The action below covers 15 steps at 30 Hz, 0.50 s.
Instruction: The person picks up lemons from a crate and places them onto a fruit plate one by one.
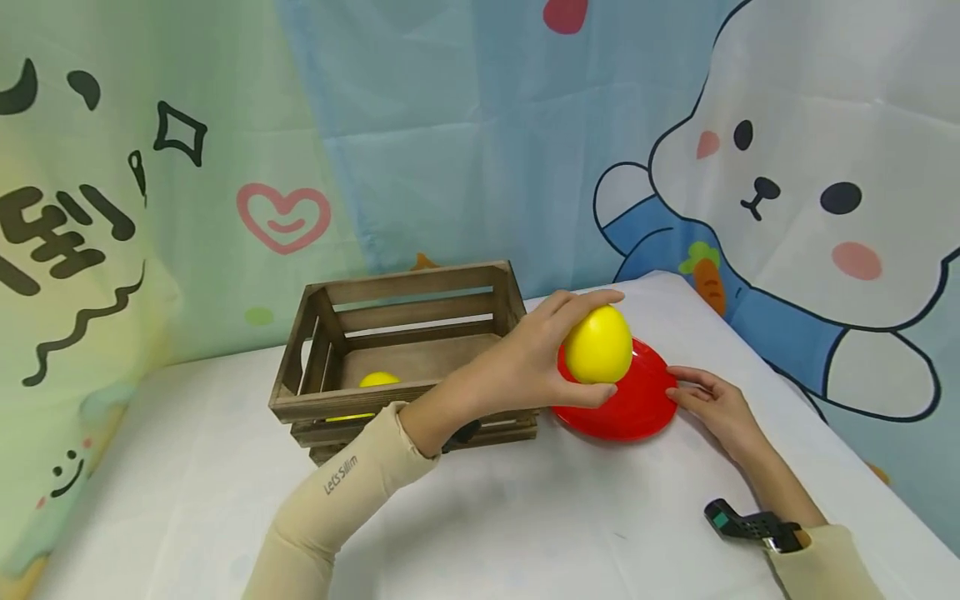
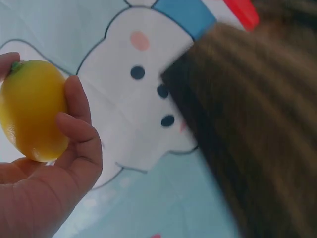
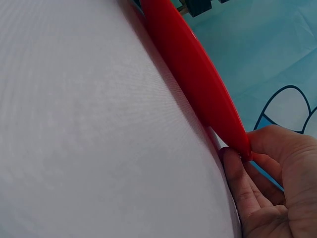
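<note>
With thumb and fingers, my left hand grips a smooth, egg-shaped yellow fruit. In the head view the fruit overlaps the left part of a round red plate. A green stem end shows on the fruit in the left wrist view. My right hand is at the plate's right side. Seen from the right wrist, its thumb and fingers pinch the rim of the plate, which lies low over the white tabletop.
A brown slatted wooden crate stands left of the plate, under my left forearm. Inside it, near the front wall, is another yellow item, partly hidden by the slats. A cartoon-printed curtain hangs behind the white table.
</note>
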Motion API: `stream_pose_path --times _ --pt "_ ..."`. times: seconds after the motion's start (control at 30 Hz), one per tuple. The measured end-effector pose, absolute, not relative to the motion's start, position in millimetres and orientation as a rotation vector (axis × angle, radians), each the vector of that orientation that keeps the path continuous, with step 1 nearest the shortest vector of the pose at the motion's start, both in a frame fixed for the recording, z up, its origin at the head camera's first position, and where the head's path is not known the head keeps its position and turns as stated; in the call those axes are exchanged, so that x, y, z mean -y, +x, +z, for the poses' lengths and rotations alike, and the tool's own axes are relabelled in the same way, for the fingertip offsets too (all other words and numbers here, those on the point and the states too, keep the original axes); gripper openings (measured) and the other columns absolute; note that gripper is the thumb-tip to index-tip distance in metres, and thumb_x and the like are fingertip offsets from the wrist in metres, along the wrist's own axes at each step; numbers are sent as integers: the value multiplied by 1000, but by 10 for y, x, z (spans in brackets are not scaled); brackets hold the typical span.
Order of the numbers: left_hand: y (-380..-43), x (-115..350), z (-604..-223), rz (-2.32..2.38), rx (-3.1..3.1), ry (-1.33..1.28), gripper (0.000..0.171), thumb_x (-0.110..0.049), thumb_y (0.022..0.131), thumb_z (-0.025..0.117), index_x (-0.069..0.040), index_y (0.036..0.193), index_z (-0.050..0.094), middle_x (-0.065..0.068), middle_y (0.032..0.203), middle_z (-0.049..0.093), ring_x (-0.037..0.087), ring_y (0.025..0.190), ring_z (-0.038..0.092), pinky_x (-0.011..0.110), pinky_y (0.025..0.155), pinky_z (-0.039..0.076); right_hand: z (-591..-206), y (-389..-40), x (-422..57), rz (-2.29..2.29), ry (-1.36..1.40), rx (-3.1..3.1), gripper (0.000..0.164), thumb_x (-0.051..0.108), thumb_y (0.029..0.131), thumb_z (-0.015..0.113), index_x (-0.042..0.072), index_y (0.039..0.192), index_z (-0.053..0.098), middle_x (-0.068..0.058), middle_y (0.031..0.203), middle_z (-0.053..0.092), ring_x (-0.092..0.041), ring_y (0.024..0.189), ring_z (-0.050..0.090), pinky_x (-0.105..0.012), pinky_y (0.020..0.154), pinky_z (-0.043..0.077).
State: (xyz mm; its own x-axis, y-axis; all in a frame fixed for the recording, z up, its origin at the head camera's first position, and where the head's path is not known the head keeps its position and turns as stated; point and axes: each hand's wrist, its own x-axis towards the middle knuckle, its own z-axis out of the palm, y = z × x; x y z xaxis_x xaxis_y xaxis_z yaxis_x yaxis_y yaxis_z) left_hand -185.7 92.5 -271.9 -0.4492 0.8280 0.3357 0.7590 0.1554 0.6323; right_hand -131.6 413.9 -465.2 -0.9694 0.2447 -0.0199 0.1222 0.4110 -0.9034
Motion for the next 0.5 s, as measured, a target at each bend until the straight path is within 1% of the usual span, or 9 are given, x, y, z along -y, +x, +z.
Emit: stream_pose_path --times 0.03,0.1,0.2,0.4,0.5 --pt "-1841 -946 -2751 1167 -2311 1591 78 -20 81 77 -15 147 36 10 133 46 18 116 48 16 83 50 -4655 -1318 -4133 1615 -342 2544 60 33 97 61 -1 142 44 -24 139 46 16 90 54 -8 80 48" --pt "-1812 -987 -2812 1160 -2295 1572 78 -21 82 77 -15 147 36 10 133 46 18 115 49 15 82 49 -4658 -1317 -4128 1619 -355 2552 60 33 97 61 -1 143 43 -27 142 43 17 90 53 -8 80 48" --pt "-1771 -1050 -2908 1157 -2281 1550 78 -22 82 77 -17 148 36 9 132 47 15 113 50 13 82 49 -4651 -1314 -4126 1608 -343 2556 60 33 97 61 -1 143 43 -28 143 43 18 90 53 -8 80 47" --pt "-1663 -1174 -3081 1098 -2292 1569 79 -27 81 78 -18 147 36 7 135 46 12 117 46 10 81 46 -4620 -1304 -4127 1578 -308 2555 59 33 97 60 -2 142 44 -28 142 43 19 91 51 -6 81 45" --pt "-1610 -1220 -3161 1099 -2284 1542 80 -26 80 79 -18 147 36 6 134 46 12 118 45 9 81 46 -4620 -1299 -4126 1588 -309 2553 59 33 97 61 -3 141 44 -29 142 43 19 91 51 -6 81 45"
